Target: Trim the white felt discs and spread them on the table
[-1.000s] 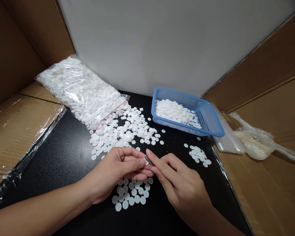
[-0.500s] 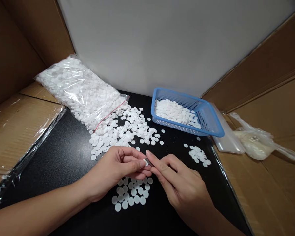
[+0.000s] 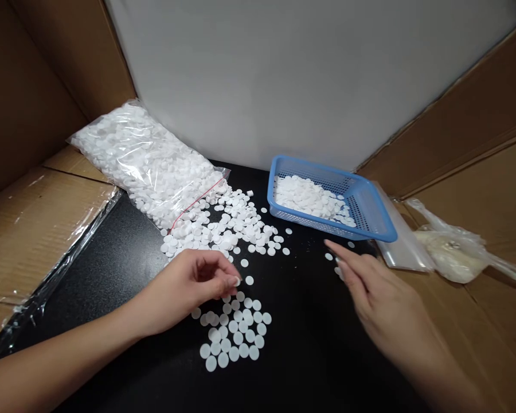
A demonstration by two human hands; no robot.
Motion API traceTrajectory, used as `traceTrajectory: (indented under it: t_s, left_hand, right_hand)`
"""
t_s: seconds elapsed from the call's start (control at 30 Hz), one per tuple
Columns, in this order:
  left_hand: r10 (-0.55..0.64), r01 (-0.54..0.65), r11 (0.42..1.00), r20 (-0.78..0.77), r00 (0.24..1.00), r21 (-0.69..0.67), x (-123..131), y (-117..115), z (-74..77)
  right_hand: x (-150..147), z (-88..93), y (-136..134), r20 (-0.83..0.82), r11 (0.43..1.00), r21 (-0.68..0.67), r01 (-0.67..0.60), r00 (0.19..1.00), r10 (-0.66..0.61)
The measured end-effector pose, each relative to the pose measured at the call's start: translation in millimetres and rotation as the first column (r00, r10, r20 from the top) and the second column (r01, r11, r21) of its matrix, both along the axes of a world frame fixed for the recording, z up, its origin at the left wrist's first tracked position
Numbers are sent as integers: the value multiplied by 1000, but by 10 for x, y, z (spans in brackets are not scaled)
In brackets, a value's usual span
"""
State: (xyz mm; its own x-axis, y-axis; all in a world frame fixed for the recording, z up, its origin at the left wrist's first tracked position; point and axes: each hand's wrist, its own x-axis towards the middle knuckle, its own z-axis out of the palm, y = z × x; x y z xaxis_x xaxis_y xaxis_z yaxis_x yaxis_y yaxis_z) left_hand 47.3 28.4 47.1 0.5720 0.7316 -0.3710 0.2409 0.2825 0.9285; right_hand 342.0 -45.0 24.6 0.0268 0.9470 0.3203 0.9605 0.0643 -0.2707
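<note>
My left hand point(image 3: 210, 278) is closed in a pinch on a small white disc point(image 3: 237, 281), just above the loose discs point(image 3: 238, 337) spread on the black table point(image 3: 301, 344). My right hand point(image 3: 370, 287) is over the right side of the table, covering most of a small group of discs point(image 3: 328, 257). Its forefinger points forward and the thumb lies close below it. What those fingers hold, if anything, is hidden. A larger heap of white discs point(image 3: 241, 221) lies beyond my left hand, at the mouth of a clear bag point(image 3: 141, 160) full of discs.
A blue basket point(image 3: 333, 229) partly filled with white discs stands at the back right. Beside it lie flat clear plastic sheets point(image 3: 406, 246) and a knotted clear bag point(image 3: 451, 255). Cardboard point(image 3: 47, 229) borders the table, and a pale wall point(image 3: 262, 80) rises behind.
My hands have moved apart: the right has swung away to the small group of discs at right, while the left has shifted slightly left, its pinch kept. The view has shifted slightly.
</note>
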Motion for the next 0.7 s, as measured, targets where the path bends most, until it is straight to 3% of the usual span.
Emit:
traceTrajectory:
  t_s: [0.1, 0.2, 0.3, 0.4, 0.57, 0.7]
  left_hand:
    - [-117, 182, 964, -300, 947, 196, -138, -7, -57]
    - [-156, 337, 873, -452, 878, 354, -170, -40, -158]
    - [-103, 358, 808, -485, 868, 468, -160, -47, -229]
    - [-39, 318, 802, -486, 873, 506, -184, -26, -249]
    - [-50, 284, 754, -379, 924, 592, -216, -41, -246]
    - [-172, 369, 716, -362, 916, 593, -168, -109, -223]
  right_hand:
    - [344, -109, -103, 29, 964, -163, 212, 977, -210]
    - [468, -164, -168, 60, 937, -234, 261, 965, -255]
    - [342, -123, -132, -30, 980, -156, 122, 991, -128]
    - [53, -52, -20, -210, 983, -172, -69, 977, 31]
    - [-508, -55, 192, -552, 897, -217, -385, 806, 213]
    - [-809, -120, 263, -636, 817, -214, -535, 712, 299]
